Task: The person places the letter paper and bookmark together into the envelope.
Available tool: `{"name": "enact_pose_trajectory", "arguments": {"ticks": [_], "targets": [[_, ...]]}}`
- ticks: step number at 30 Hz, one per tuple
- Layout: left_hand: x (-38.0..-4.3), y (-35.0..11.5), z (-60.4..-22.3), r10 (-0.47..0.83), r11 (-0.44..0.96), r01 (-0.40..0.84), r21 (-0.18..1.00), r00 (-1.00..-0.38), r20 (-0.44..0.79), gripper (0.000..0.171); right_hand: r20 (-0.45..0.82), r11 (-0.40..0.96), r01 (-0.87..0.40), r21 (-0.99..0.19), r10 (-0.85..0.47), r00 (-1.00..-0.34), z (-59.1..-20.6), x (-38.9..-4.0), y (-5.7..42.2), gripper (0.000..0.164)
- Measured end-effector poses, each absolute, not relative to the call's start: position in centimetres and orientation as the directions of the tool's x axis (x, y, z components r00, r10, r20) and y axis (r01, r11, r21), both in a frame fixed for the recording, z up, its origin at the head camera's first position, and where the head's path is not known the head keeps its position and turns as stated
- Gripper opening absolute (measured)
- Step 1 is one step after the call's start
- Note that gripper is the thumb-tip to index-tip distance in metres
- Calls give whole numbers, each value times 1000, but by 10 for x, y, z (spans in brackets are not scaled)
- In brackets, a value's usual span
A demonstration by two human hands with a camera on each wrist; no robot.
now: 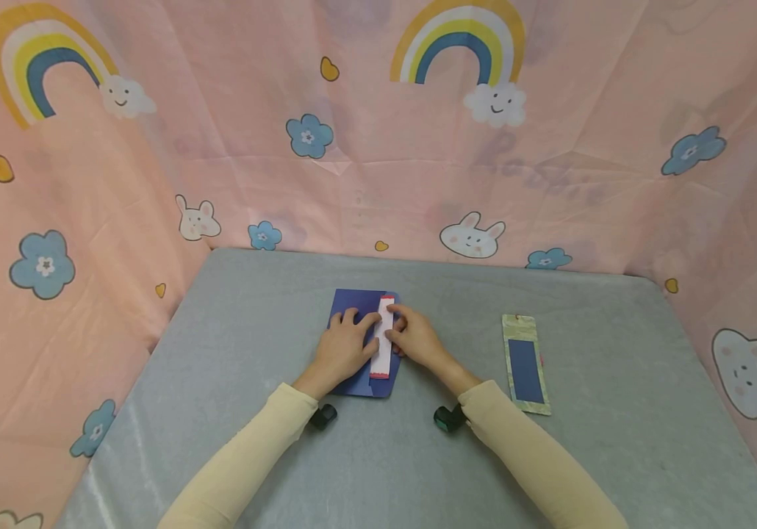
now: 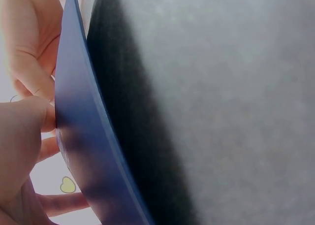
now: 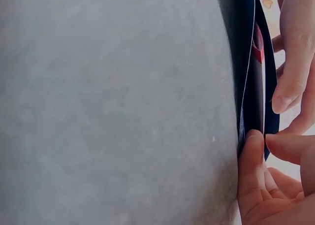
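On the table lies a blue folded card or folder (image 1: 355, 382), its right part raised off the surface in the wrist views. A long white paper strip (image 1: 383, 360) with red ends lies lengthwise over its right side. My left hand (image 1: 342, 347) rests on the blue piece, fingers spread and fingertips at the strip's left edge. From the right, my right hand (image 1: 418, 339) pinches the strip's right edge between thumb and fingers. In the right wrist view, the strip's red end (image 3: 258, 44) shows between two blue layers, with my right hand (image 3: 275, 185) gripping lower down.
Off to the right lies a green patterned strip (image 1: 509, 330) with a dark blue panel (image 1: 526, 371). A grey cloth covers the table (image 1: 610, 411). A pink printed curtain (image 1: 365, 184) hangs along the back and sides.
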State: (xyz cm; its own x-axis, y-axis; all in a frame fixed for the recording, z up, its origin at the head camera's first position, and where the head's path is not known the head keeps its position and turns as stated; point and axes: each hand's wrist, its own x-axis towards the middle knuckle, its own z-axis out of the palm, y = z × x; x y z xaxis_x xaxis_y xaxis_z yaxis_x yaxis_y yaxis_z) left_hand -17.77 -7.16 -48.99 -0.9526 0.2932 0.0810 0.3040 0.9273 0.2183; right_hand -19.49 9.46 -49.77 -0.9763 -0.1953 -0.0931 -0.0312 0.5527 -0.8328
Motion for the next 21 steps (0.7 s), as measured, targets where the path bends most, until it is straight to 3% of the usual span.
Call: {"name": "enact_pose_trajectory", "arguments": {"ticks": [21], "targets": [[-178, -72, -489, 297, 925, 307, 222, -952, 76, 44, -115, 465, 14, -885, -188, -975, -502, -196, 101, 53]]}}
